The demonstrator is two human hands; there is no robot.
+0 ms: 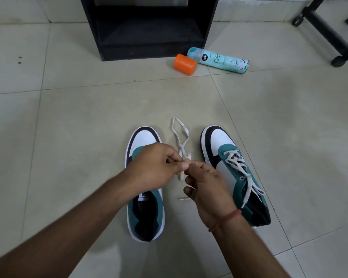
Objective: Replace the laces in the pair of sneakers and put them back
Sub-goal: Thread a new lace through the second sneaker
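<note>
Loose white lace (180, 137) pinched between both hands at centre, between the two sneakers; far loop trailing on the floor toward 12 o'clock. Left hand (157, 167) closed on the lace with thumb and fingertips. Right hand (207, 185) likewise gripping it, fingers curled, a red thread band (226, 219) around the wrist. Hands touching at the pinch point.

Left sneaker (144, 197), teal, white and black, flat on the floor at 7 o'clock of the hands, toe toward 12; no lace visible, front part covered by the left hand. Right sneaker (235, 173) at 3 o'clock, same colours, laced in white, loose ends draped over its side toward 5 o'clock. Small pale sliver (183, 198) on the tile between the shoes; nature not discernible.

Tiled floor (68, 127) throughout. Orange cap (185, 64) and teal spray can (219, 60), both lying on their sides and touching, well apart at 12 o'clock. Black shelf unit (149, 29) just behind them. Black wheeled frame (327, 35) at 2 o'clock.
</note>
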